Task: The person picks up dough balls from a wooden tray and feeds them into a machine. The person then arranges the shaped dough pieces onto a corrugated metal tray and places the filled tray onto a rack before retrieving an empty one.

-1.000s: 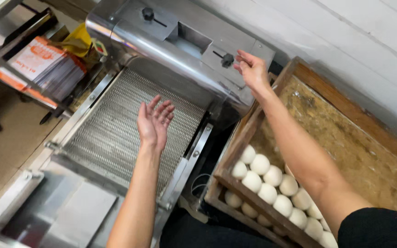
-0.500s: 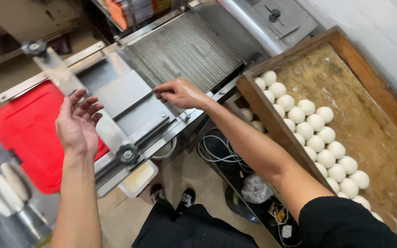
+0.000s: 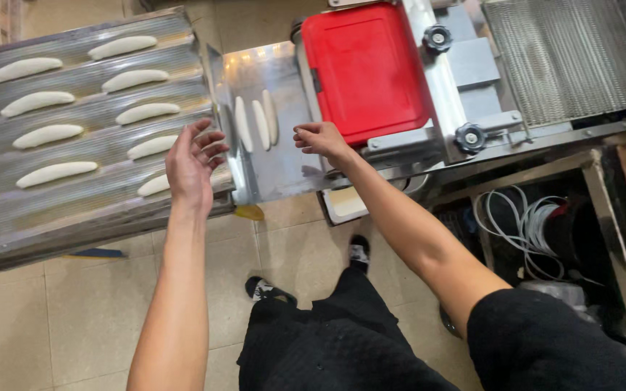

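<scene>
**Inspector:** What is sitting in the corrugated baking tray (image 3: 74, 210)?

**Assistant:** Shaped dough pieces (image 3: 51, 135) are lying in its grooves, in two loose columns, all to the far left of the left hand (image 3: 191, 165). One piece (image 3: 155, 185) is lying just beside that hand, partly behind the palm.

**Inspector:** And the metal chute (image 3: 277, 163)?

**Assistant:** Three elongated dough pieces (image 3: 256, 123) are resting on it side by side, between the two hands and just beyond the fingertips of each.

**Inspector:** State of the hands?

**Assistant:** The left hand is hovering open, fingers spread, gripping nothing, over the tray's near edge. The right hand (image 3: 320, 139) is loosely curled, fingers pointing toward the three pieces; it is holding nothing. It is sitting just in front of the red cover (image 3: 367, 69) on the machine.

**Inspector:** Change from half a second ago?

**Assistant:** The view is now taking in the tray, which was out of frame then. The right hand was reaching to the steel belt guard; it is now down at the chute. The left hand was raised open over the red cover and is now beside the tray.
</scene>
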